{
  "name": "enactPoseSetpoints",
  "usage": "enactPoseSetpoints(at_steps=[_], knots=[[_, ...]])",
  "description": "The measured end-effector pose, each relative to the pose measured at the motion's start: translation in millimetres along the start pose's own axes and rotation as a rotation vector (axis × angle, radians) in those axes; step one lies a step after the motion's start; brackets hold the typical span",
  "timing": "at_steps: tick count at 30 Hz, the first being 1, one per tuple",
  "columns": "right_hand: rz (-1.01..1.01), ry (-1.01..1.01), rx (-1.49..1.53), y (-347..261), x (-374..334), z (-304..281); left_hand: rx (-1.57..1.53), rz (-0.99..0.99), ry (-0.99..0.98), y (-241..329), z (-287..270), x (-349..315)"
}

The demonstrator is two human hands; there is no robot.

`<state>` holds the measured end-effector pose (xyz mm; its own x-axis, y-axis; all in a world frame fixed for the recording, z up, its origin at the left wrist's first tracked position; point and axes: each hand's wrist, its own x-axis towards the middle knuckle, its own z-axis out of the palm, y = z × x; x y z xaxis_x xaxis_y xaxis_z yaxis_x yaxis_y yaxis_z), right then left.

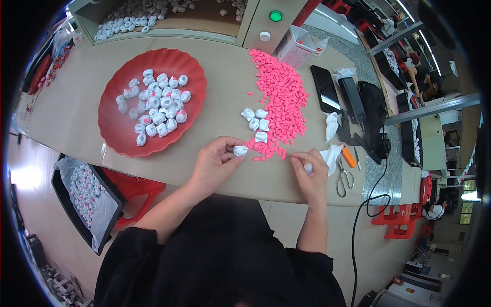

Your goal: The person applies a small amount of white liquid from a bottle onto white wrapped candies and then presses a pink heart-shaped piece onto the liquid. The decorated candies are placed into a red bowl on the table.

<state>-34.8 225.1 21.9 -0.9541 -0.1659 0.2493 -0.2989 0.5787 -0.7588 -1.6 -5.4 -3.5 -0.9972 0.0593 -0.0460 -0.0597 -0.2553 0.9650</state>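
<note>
Left hand (pixel 216 162) has a small white piece (pixel 240 150) pinched between thumb and fingertips, right at the near edge of a big spill of pink bits (pixel 281 94). Right hand (pixel 313 174) is well apart from it, other side of the pink stuff, fingers curled in around a pale rounded thing (pixel 308 168). Can't tell what that one is, mostly hidden.

The pink bits are chunky little pebbles, matte and super bright. Five more white pieces (pixel 253 124) sit along the left side of the pile, roundish and kinda puffy, with dark marks on them. Loads more like them are heaped in a red plate (pixel 118 130) with a scalloped rim, some showing pink spots.

Table (pixel 225 77) is smooth, plain beige, and looks bowed from the fisheye. Over on the right: a glossy black phone (pixel 325 89), crumpled white tissue (pixel 331 126), metal scissors (pixel 342 181) and something with an orange handle (pixel 349 157). Past that there's a speckled grey strip (pixel 394 185) and a black cable (pixel 354 245) drooping down.

At the back, an open cabinet (pixel 254 30) with a round green light (pixel 275 16). Lower left, a paper-lined black tray (pixel 118 209) full of small white and pink pieces beside a red plastic stool (pixel 135 192). Other people and workbenches off to the right.
</note>
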Motion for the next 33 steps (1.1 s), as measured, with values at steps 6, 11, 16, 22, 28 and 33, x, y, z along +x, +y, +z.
enactPoseSetpoints(at_steps=[6, 11, 16, 22, 28, 33], knots=[[0.018, -0.013, -0.13, -4, 4, 4, 0.039, -0.009, -0.008, 0, 0, 0], [0.088, 0.014, -0.301, -14, -1, 19, 0.03, -0.007, 0.006, 2, 2, -1], [0.056, -0.023, -0.211, -10, -3, 19, 0.028, -0.006, -0.011, 2, 2, -1], [0.134, -0.004, 0.058, -6, -8, 17, -0.008, 0.001, -0.055, -1, 2, 2], [0.16, 0.12, 0.023, -5, -4, 5, -0.023, 0.008, -0.049, -2, -2, 2], [0.126, 0.055, -0.02, -11, -12, 12, -0.036, 0.022, -0.056, -5, -2, 2]])
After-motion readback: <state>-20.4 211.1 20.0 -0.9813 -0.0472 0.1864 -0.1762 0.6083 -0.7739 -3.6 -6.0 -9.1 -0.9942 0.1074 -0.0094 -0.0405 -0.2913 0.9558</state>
